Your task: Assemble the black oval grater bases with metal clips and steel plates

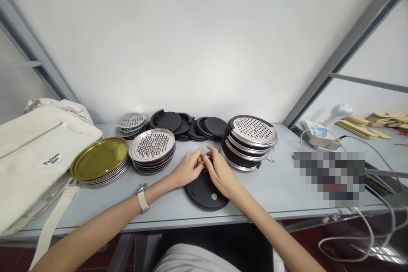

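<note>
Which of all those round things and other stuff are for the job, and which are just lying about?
Probably for the job:
- black disc being worked on
- bumpy metal plates
- golden-topped stack
- small holed discs
- loose black discs
- tall metal-and-black stack

Probably just lying about:
- cream bag
- white handheld device
- wooden pieces
</note>
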The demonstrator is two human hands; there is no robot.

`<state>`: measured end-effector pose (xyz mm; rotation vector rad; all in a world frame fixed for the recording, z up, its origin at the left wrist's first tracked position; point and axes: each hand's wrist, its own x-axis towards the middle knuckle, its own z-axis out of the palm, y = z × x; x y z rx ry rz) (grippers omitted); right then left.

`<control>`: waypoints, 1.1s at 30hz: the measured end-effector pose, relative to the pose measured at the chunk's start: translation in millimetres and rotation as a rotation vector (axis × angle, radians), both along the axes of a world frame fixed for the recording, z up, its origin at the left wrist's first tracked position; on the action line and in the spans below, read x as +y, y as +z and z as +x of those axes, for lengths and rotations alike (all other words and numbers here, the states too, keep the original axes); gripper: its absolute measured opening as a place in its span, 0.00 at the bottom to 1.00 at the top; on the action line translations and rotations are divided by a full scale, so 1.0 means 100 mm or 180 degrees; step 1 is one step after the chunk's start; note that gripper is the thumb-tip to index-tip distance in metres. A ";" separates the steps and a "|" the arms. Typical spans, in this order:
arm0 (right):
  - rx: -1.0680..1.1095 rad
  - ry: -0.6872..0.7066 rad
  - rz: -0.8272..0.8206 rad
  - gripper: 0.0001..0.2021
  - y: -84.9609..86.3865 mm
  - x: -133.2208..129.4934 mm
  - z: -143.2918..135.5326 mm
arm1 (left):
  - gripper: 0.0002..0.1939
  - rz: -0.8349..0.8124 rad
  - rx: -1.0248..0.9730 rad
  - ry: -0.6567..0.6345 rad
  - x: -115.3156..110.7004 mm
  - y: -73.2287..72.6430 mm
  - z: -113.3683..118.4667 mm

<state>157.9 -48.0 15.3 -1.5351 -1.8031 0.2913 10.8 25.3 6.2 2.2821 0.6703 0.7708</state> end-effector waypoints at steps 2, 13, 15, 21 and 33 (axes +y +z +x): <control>-0.0229 0.0278 -0.0170 0.20 -0.03 -0.14 -0.03 | 0.02 -0.0071 -0.0058 0.0047 0.02 -0.01 0.00; -0.1709 0.0645 0.0097 0.44 -0.16 -0.66 0.06 | 0.06 -0.0005 -0.0270 0.0665 0.09 -0.16 0.01; -0.1702 0.0633 0.0161 0.46 -0.16 -0.68 0.06 | 0.06 0.0057 -0.0207 0.0733 0.09 -0.16 0.01; -0.1729 0.0613 0.0316 0.47 -0.21 -0.63 0.08 | 0.04 0.0019 -0.0063 0.0718 0.09 -0.14 -0.01; -0.1659 0.0482 0.0686 0.29 -0.05 -0.68 0.31 | 0.09 -0.1116 -0.0689 0.0452 0.13 -0.04 0.01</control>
